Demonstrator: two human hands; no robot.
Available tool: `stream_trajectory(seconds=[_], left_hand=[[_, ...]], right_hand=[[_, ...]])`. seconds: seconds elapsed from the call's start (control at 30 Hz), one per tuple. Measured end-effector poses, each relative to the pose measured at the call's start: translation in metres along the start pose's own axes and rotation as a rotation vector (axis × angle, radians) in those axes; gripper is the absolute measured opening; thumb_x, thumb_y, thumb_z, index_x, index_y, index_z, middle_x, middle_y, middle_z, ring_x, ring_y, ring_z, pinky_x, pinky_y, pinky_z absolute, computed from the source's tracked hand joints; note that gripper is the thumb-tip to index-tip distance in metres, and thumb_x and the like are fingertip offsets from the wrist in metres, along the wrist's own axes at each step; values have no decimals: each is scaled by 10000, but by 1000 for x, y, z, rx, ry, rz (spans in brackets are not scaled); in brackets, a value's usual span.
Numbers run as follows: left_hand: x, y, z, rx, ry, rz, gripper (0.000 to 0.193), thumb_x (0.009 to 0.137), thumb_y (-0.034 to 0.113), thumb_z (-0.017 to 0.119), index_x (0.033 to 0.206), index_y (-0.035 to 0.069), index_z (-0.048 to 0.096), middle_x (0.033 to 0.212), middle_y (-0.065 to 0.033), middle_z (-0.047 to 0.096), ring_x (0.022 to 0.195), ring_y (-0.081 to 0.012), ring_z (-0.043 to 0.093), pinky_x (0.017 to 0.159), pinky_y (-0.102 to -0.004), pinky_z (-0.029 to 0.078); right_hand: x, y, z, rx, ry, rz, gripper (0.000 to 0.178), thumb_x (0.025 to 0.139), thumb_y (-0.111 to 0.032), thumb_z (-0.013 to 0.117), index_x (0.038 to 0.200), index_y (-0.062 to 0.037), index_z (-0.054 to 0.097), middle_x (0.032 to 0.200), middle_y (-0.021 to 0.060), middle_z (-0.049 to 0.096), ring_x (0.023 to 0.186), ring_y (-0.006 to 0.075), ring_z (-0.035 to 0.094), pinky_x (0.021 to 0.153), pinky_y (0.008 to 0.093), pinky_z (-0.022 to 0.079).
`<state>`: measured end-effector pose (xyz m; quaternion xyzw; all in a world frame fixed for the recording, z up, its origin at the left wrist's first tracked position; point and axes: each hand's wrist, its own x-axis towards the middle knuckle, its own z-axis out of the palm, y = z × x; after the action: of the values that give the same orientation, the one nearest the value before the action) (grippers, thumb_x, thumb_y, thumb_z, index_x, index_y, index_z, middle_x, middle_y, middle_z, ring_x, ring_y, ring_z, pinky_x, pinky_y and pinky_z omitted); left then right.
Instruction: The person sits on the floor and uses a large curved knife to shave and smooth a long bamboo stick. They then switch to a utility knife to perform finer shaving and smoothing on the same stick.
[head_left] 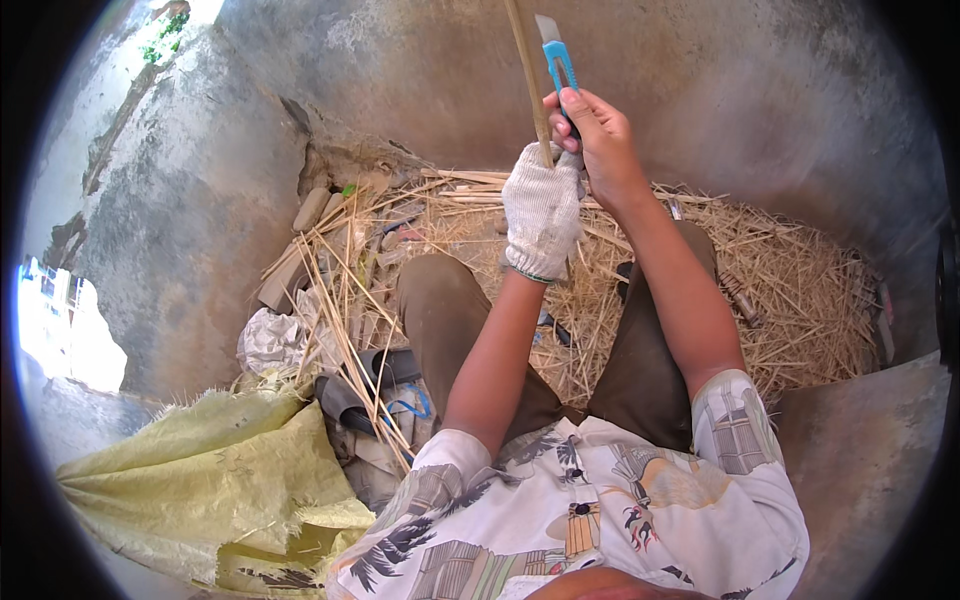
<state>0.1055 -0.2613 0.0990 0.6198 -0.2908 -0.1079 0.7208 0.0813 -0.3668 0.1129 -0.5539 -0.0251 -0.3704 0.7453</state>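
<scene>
My left hand (pixel 543 210), in a white knitted glove, is closed around a thin brown stick (pixel 530 75) that rises past the top edge of the view. Bare and just to its right, my right hand (pixel 608 140) grips a blue box cutter (pixel 560 65). The cutter's blade is out and points up, beside the stick with a small gap between them. Both hands are held up in front of me, close together. The stick's lower end is mostly hidden by the glove and forearm.
Straw-like shavings (pixel 800 300) cover the floor around my legs. Long thin strips (pixel 345 330) lean at the left, near a crumpled whitish bag (pixel 272 340) and dark sandals (pixel 345 400). A yellow woven sack (pixel 220 470) lies lower left. A concrete wall (pixel 750 90) curves close ahead.
</scene>
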Motion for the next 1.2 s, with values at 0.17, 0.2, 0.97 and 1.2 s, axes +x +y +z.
stream_trajectory(seconds=[0.17, 0.2, 0.97, 1.2], left_hand=[[3, 4, -5, -70, -3, -78, 192, 997, 212, 687, 1011, 22, 660, 753, 15, 621, 645, -50, 552, 565, -240, 454], [5, 4, -7, -82, -4, -80, 195, 999, 220, 688, 996, 27, 658, 739, 22, 606, 634, -47, 535, 556, -235, 439], [11, 3, -14, -73, -65, -97, 335, 1018, 347, 653, 1045, 13, 669, 768, -30, 677, 650, -80, 604, 591, -250, 472], [30, 10, -54, -336, 265, 13, 374, 1064, 370, 566, 1021, 1, 613, 768, -44, 617, 643, -100, 567, 587, -254, 485]], right_hand=[[-2, -4, 4, -75, -16, 20, 304, 1062, -237, 557, 1229, 10, 616, 858, -9, 583, 720, 55, 475, 682, 196, 418], [-3, -6, 9, -72, -16, -1, 318, 1061, -217, 548, 1271, 17, 599, 880, 0, 595, 736, 59, 486, 707, 205, 432], [9, -20, -9, 32, 34, 55, 201, 999, -161, 549, 1153, -33, 554, 769, 10, 515, 642, 85, 485, 623, 267, 452], [0, 2, -21, -148, 152, 510, 248, 931, -269, 668, 916, -32, 597, 629, -50, 432, 468, 50, 375, 410, 261, 341]])
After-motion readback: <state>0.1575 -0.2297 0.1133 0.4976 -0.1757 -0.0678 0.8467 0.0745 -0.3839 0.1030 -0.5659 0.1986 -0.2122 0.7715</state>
